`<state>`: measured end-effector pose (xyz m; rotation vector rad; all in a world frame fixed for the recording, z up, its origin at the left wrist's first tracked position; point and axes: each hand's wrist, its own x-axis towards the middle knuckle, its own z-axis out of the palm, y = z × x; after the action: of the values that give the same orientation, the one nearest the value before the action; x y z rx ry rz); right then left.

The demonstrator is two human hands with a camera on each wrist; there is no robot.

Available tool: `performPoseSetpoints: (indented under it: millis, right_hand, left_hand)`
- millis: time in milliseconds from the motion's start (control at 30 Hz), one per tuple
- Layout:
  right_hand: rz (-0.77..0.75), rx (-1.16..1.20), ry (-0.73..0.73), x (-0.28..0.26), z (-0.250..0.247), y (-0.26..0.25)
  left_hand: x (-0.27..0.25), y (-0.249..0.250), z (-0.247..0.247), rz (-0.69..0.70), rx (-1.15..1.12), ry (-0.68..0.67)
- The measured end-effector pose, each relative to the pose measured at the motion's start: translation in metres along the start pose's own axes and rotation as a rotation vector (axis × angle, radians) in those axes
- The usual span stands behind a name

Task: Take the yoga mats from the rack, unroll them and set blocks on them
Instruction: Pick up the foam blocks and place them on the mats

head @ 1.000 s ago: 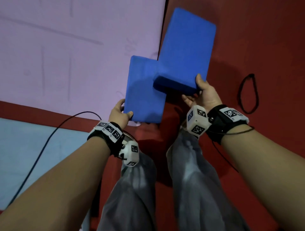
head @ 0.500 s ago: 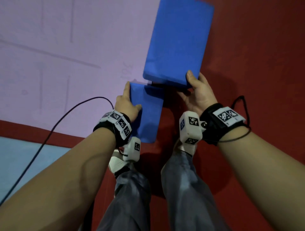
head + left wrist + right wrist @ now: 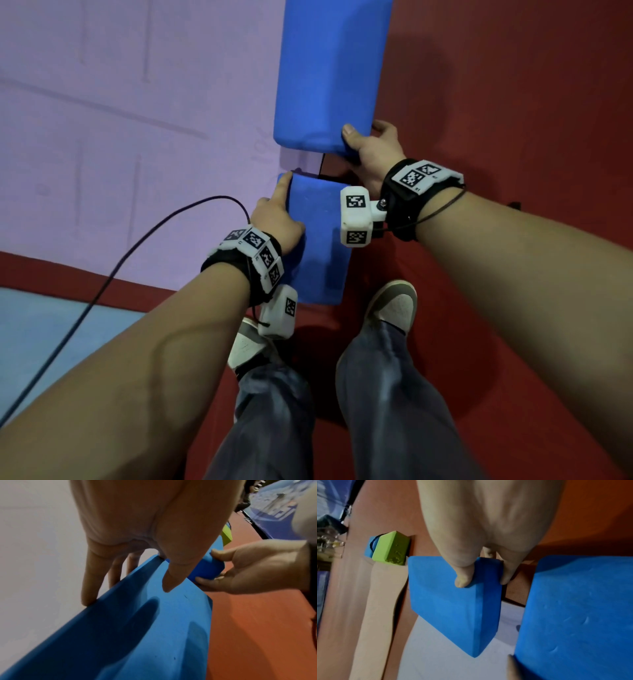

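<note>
Two blue foam blocks are over the right edge of the unrolled pink mat [image 3: 120, 120]. My right hand [image 3: 370, 150] grips the far blue block [image 3: 329, 75] at its near right corner, thumb on top and fingers underneath; the right wrist view shows this block [image 3: 453, 601] tilted above the mat [image 3: 445, 655]. My left hand [image 3: 277, 219] holds the near blue block [image 3: 318, 240], with the thumb on its top face [image 3: 145, 635] and the fingers [image 3: 91, 585] down its left side. A small gap separates the blocks.
Red floor [image 3: 513, 102] lies right of the mat, and my feet stand just below the near block. A black cable [image 3: 137, 246] crosses the mat's near corner. A light blue mat [image 3: 41, 325] lies lower left. A green block [image 3: 390, 549] sits further off.
The blocks overlapped a second ago; now they lie end to end with a gap. Both hands have gone lower and forward, toward the mat's edge.
</note>
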<state>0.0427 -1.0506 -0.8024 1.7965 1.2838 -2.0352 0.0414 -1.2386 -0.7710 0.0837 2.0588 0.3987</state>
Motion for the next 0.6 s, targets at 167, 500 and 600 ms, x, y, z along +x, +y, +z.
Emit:
performPoseSetpoints:
  millis: [167,500,600]
  right_hand:
    - [0.072,-0.085,0.094,0.011,-0.007,0.009]
    - [0.075,-0.253,0.208,-0.003,-0.136,0.033]
    - [0.069,-0.415,0.351,-0.011,-0.198,0.047]
  left_hand:
    - [-0.002,0.0,0.004,0.044,-0.008,0.038]
    - [-0.007,0.035,0.011,0.032,0.208,0.306]
    - [-0.009,0.057,0.02,0.138,0.23,0.448]
